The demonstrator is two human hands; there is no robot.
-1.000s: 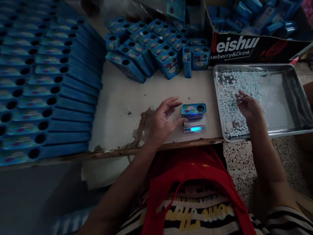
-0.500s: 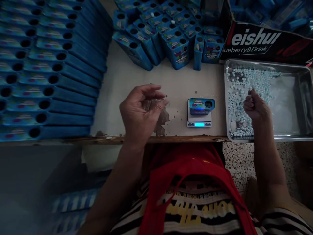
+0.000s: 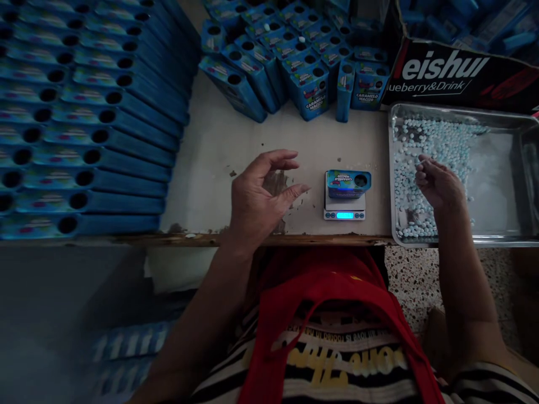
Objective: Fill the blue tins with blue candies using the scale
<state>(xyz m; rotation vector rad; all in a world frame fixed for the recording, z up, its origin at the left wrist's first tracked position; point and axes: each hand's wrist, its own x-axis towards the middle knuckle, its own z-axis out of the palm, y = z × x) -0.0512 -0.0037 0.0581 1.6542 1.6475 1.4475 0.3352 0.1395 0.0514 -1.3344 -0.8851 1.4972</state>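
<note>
A blue candy box (image 3: 347, 184) marked "CARAMELO MACIZO" stands on a small digital scale (image 3: 345, 207) with a lit blue display; a dark round hole shows in its top. Left of the scale, my left hand (image 3: 263, 193) is open in the air, thumb and fingers apart, touching nothing. My right hand (image 3: 440, 182) is closed in a pinch over the metal tray (image 3: 497, 199). What its fingers hold is too small to make out. Small white and pale blue round candies (image 3: 442, 134) lie spread over the tray's left half.
Rows of blue boxes (image 3: 96, 151) are stacked at the left. More blue boxes (image 3: 311, 92) stand at the back, with a black carton (image 3: 450, 73) of blue packs at the back right. The table's worn wooden edge (image 3: 295, 240) runs along the front.
My left hand has moved right, towards the scale, and its thumb and fingers have spread wider. My right hand has shifted slightly left over the candies, fingers still pinched.
</note>
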